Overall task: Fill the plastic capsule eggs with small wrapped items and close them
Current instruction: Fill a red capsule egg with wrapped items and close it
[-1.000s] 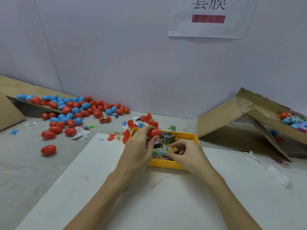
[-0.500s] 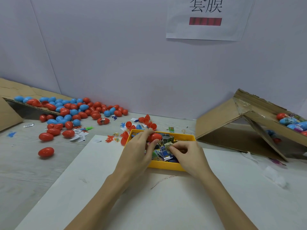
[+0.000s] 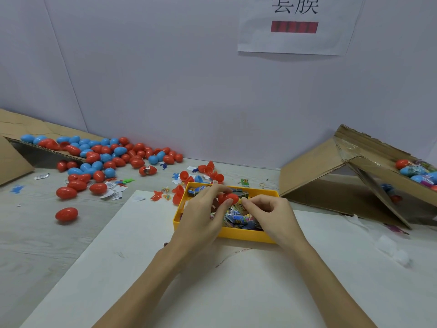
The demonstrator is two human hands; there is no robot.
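Red egg half [image 3: 228, 198] in left hand [image 3: 203, 216] over yellow tray [image 3: 246, 234]

A pale lavender-grey wall [image 3: 189, 79] fills the upper half of the view, with a faint vertical seam on its left part. High on the right a white paper sign [image 3: 298, 27] is fixed to it, bearing large black characters and a dark red bar below them. The wall meets a worktop [image 3: 28, 245] of light grey wood-grain. A large white sheet [image 3: 236, 292] covers the worktop's near middle and right. A flattened cardboard flap [image 3: 14, 159] lies at the far left, and a tilted cardboard box [image 3: 312, 171] stands at the right against the wall. The light is soft and even, with weak shadows.
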